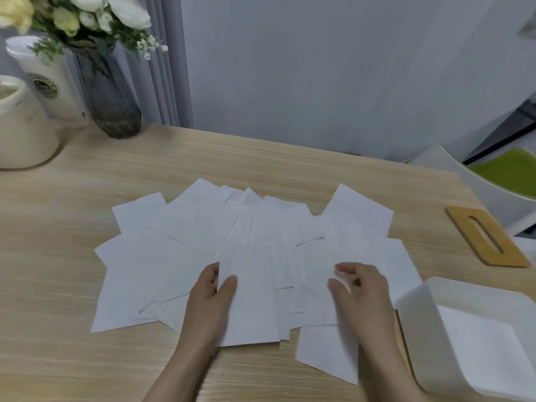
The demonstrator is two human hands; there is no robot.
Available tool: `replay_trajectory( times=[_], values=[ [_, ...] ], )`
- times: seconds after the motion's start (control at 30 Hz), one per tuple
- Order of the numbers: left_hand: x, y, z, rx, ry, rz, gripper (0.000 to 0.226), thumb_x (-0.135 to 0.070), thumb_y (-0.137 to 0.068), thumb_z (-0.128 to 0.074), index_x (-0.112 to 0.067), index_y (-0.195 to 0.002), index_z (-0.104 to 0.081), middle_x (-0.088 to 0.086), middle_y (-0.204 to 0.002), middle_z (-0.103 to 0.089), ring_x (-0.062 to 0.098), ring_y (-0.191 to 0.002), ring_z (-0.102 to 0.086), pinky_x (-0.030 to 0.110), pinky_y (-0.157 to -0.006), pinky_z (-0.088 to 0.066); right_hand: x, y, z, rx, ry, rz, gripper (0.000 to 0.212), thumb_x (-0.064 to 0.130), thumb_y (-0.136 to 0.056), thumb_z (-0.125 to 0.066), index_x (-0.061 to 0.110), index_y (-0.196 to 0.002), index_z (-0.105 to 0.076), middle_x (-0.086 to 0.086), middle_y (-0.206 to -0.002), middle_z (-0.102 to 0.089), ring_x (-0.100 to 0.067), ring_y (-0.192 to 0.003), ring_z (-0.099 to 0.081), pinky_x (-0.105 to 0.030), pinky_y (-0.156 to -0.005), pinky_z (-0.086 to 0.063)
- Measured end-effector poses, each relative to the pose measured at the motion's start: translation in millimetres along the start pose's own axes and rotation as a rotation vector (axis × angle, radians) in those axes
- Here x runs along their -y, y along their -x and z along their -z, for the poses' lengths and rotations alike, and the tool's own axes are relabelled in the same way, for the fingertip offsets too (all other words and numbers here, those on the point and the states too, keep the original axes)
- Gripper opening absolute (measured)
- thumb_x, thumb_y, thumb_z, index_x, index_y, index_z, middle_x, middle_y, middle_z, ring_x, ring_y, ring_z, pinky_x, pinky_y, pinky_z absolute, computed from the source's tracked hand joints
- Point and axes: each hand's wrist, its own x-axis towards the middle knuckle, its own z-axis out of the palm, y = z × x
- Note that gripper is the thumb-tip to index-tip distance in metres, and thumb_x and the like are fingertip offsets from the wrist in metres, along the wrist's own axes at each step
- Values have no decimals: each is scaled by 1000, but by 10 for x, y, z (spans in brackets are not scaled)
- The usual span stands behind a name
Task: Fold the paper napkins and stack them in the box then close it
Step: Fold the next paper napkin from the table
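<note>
Currently left hand pinches folded napkin, right hand loosely curled over spread napkins, box open beside

A wooden bench fills most of the frame. At the upper left stand a dark glass vase of white and yellow flowers, a paper cup and a cream jar. A green-cushioned chair shows at the right edge.
</note>
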Motion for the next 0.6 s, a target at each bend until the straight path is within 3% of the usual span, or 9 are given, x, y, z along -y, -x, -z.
replay_trajectory(
  times=[0.2, 0.6],
  values=[
    [8, -3, 2, -3, -8, -9, 20, -11, -96, -57, -26, -107, -63, -3, -98, -75, 13, -86, -72, 31, -73, -53, -162, -165, 177, 123, 269, -80, 54, 38, -86, -64, 28, -136, -46, 6, -136, -46, -19, -133, -25, -37, -104, -24],
    [12, -3, 15, 16, -2, 7, 21, -12, -96, -57, -27, -108, -63, -4, -98, -76, 14, -87, -72, 34, -75, -54, -92, -148, 176, 123, 389, -84, 63, 47, -84, -61, 30, -140, -39, 2, -132, -43, -20, -128, -34, -37, -101, -24]
  ],
)
